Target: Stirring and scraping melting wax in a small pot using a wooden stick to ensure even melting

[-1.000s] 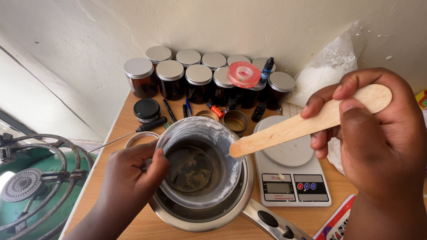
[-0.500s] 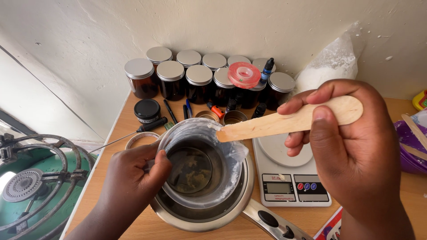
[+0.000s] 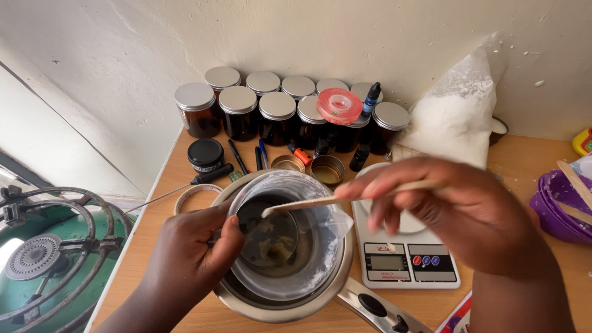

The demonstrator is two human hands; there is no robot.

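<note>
over the silver metal pot [image 3: 246, 303], my left hand [image 3: 194, 250] grips the clear plastic cup [image 3: 320, 246] while my right hand [image 3: 456, 213] holds the flat wooden stick [image 3: 308, 202]; i think hard stirring could tip it.

Amber jars [image 3: 277, 115] by wall, kitchen scale [image 3: 404, 256], gas burner [image 3: 37, 256], white powder bag [image 3: 455, 117].

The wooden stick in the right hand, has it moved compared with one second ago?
Yes. The wooden stick moved left and down: its tip, earlier beside the scale, is now over the inside of the plastic container, held by the right hand.
</note>
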